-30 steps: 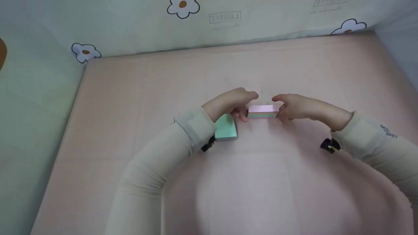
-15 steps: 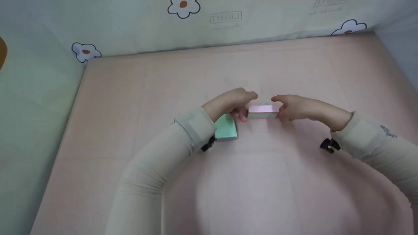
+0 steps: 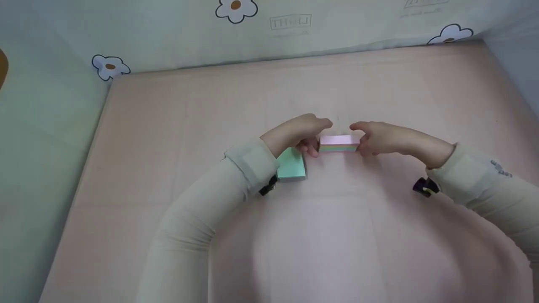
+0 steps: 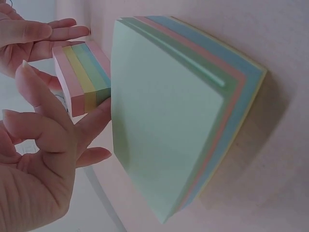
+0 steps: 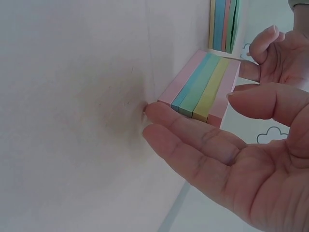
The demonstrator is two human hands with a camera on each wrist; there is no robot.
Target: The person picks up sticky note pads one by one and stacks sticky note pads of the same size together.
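Note:
A small oblong stack of sticky notes (image 3: 339,143), layered pink, yellow, green, blue and pink, lies flat on the pink surface between the two hands. My left hand (image 3: 300,132) has its fingers at the stack's left end; in the left wrist view a fingertip appears to touch it. At the opposite end my right hand (image 5: 241,159) rests extended fingers against the stack, its thumb held apart. Close by my left wrist lies a larger sticky note pad (image 4: 166,116), pale green on top with coloured layers below. In the head view my left forearm and hand partly cover that pad.
The pink cloth-covered surface (image 3: 320,235) spreads out around both stacks. Behind it rises a pale fabric wall (image 3: 168,33) printed with flowers, and more fabric hangs at the left and right. A dark wrist camera (image 3: 426,187) hangs beneath the right sleeve.

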